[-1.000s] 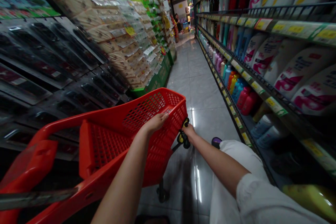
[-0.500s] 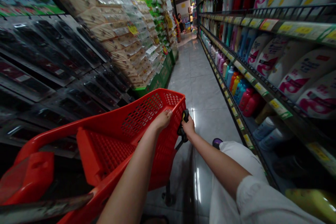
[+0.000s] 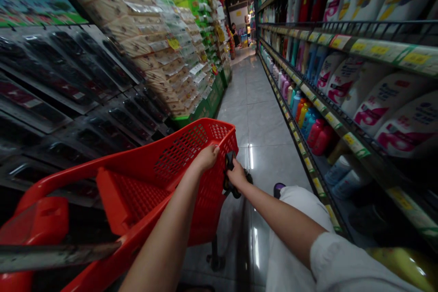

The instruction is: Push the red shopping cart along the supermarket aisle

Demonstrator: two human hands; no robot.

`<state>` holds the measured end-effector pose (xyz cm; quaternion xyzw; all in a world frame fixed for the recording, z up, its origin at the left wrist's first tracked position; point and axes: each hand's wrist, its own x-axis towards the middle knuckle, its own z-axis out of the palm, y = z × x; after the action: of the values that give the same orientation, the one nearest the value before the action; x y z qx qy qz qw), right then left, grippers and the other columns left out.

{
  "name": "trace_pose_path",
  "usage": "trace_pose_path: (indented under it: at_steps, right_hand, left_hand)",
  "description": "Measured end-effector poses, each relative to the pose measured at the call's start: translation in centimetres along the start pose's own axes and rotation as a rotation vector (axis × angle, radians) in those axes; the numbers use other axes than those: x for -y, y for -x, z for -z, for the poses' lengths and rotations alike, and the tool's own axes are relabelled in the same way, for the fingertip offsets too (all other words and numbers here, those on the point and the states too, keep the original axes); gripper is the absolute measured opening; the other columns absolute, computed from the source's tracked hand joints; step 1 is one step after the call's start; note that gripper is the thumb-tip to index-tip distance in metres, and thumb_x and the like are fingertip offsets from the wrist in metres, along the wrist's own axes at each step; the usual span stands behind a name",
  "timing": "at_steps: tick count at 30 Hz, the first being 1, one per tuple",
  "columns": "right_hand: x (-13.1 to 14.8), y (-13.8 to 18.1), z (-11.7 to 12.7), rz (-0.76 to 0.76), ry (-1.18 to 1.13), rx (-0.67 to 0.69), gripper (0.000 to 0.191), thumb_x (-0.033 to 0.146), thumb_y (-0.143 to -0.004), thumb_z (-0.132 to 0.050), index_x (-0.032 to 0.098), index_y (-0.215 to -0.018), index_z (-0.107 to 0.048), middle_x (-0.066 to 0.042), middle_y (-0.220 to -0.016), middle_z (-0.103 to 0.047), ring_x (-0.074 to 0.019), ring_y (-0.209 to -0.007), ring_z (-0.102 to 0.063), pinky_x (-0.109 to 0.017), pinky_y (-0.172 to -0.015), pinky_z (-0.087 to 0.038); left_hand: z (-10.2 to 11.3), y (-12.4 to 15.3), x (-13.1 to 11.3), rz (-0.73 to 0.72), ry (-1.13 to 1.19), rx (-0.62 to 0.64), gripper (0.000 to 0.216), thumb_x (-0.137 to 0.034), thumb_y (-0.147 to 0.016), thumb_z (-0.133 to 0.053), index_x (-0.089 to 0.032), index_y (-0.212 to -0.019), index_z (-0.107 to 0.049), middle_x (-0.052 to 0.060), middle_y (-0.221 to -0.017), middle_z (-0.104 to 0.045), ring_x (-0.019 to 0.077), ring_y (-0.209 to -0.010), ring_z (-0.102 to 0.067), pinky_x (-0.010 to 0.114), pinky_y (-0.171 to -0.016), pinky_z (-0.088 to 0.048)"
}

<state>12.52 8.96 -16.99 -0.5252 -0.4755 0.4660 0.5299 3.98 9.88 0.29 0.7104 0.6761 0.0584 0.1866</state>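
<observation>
A red plastic shopping cart (image 3: 128, 159) with a perforated basket stands at the left and centre. My left hand (image 3: 207, 157) is closed on the side rim of the basket, near its far end; its fingertips are partly hidden. Just outside the basket, my right hand (image 3: 237, 174) is closed around a black object (image 3: 228, 162) with a bit of yellow on it. That object lies against the cart's side wall, and I cannot make out its kind. Nothing shows in the visible part of the basket.
Shelves of shampoo and detergent bottles (image 3: 386, 105) line the right side. At left are packaged goods on a rack (image 3: 85, 68) and tall stacks of wrapped packs (image 3: 160, 50). A tiled aisle (image 3: 263, 118) runs ahead, with a person (image 3: 234, 34) far off.
In view, the cart's far end and both hands have shifted slightly left and down. The right hand still holds the black object, and the shelf bottles sit a little further left.
</observation>
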Motion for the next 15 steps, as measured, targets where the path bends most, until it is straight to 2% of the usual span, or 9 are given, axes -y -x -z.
trace_pose_path:
  at_steps: [2, 6, 10, 15]
  right_hand:
    - [0.1, -0.4, 0.1, -0.002, -0.081, 0.015, 0.059, 0.013, -0.068, -0.058, 0.023, -0.126, -0.059, -0.002, -0.101, -0.072, -0.0201, -0.097, -0.067, -0.034, -0.088, -0.053]
    - [2.1, -2.1, 1.3, 0.112, -0.173, -0.091, 0.067, 0.016, -0.068, -0.063, 0.022, -0.135, -0.053, -0.004, -0.116, -0.069, -0.0211, -0.113, -0.062, -0.035, -0.099, -0.049]
    - [3.6, -2.7, 2.0, 0.174, -0.211, -0.099, 0.072, 0.025, -0.069, -0.069, 0.020, -0.138, -0.050, -0.007, -0.124, -0.066, -0.0231, -0.119, -0.058, -0.038, -0.104, -0.046]
    - [4.5, -3.4, 2.0, 0.213, -0.208, -0.100, 0.065, 0.039, -0.075, -0.069, 0.019, -0.135, -0.054, -0.008, -0.121, -0.067, -0.0241, -0.117, -0.058, -0.038, -0.102, -0.046]
  left_hand:
    - [0.8, 1.3, 0.2, 0.021, -0.144, 0.021, 0.034, -0.032, -0.094, -0.036, -0.014, -0.093, -0.065, 0.013, -0.096, -0.071, 0.0220, -0.088, -0.065, 0.029, -0.078, -0.045]
    - [2.4, 4.6, 1.0, 0.180, -0.316, 0.107, 0.034, -0.030, -0.092, -0.037, -0.014, -0.099, -0.066, 0.019, -0.105, -0.070, 0.0271, -0.096, -0.066, 0.033, -0.079, -0.046]
    - [2.6, 6.9, 1.3, 0.212, -0.306, 0.045, 0.038, -0.031, -0.093, -0.033, -0.015, -0.100, -0.067, 0.020, -0.107, -0.071, 0.0283, -0.096, -0.067, 0.034, -0.078, -0.046]
    - [2.2, 7.7, 0.8, 0.235, -0.311, -0.007, 0.042, -0.036, -0.094, -0.029, -0.017, -0.102, -0.066, 0.018, -0.108, -0.071, 0.0279, -0.098, -0.067, 0.033, -0.077, -0.047]
